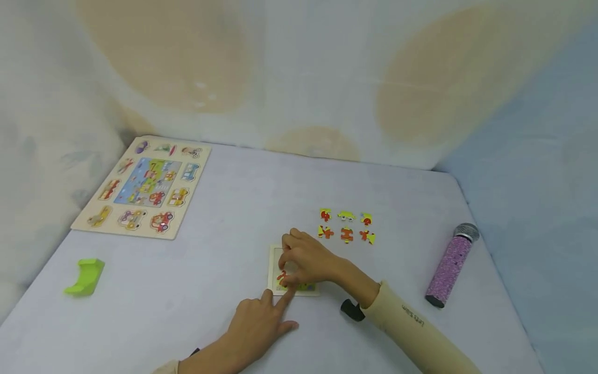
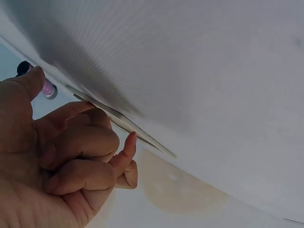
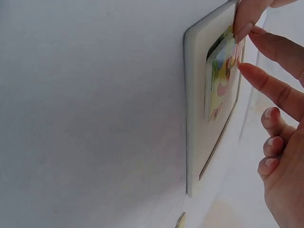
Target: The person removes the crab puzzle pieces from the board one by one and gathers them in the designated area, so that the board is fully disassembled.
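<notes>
A small square jigsaw tray (image 1: 272, 267) with a pale frame lies on the table between both hands; several joined pieces (image 3: 219, 71) fill its near side. Over it, my right hand (image 1: 306, 259) bends its thumb and index finger about a red-and-yellow puzzle piece (image 1: 282, 279) inside the tray. My left hand (image 1: 254, 324) reaches in from the near side, index finger stretched to the tray's near edge and its tip at the joined pieces. The left thumb sticks out sideways; in the left wrist view its middle fingers (image 2: 90, 142) are curled.
Several loose puzzle pieces (image 1: 347, 235) lie in two rows beyond the tray to the right. A glittery purple microphone (image 1: 449, 270) lies at the right. At the left are a green curved block (image 1: 87, 277) and a large wooden vehicle puzzle board (image 1: 131, 232). Fabric walls (image 1: 299, 78) surround the table.
</notes>
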A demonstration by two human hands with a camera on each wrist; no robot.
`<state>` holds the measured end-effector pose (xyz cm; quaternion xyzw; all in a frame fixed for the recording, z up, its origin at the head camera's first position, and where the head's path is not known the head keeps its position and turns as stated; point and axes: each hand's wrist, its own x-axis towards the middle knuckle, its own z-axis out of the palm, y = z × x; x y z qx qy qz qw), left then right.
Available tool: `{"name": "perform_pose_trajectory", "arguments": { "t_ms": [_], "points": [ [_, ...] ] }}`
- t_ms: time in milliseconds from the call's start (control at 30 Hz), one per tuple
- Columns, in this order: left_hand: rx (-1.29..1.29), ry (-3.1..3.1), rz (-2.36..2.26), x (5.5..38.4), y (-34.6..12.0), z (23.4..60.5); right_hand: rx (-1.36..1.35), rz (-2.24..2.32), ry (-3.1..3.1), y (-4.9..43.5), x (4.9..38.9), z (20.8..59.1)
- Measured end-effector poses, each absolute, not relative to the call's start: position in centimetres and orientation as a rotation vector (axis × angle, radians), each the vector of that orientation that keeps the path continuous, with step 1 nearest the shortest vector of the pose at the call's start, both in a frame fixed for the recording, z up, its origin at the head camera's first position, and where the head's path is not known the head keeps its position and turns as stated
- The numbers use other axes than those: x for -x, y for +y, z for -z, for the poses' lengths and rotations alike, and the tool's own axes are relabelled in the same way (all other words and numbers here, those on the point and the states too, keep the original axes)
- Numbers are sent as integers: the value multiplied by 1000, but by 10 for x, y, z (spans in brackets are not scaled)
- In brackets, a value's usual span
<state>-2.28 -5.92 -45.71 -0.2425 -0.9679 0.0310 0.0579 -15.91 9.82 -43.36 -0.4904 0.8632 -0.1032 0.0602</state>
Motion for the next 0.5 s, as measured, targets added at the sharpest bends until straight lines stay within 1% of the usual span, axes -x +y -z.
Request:
{"name": "perform_pose_trajectory", "arguments": {
  "t_ms": [333, 500],
  "points": [
    [759, -2859, -48, 24, -59, 464, 1456, 319, 2538, 94, 158, 433],
    [763, -2818, -80, 22, -56, 465, 1493, 301, 2532, 92, 156, 435]
  ]
}}
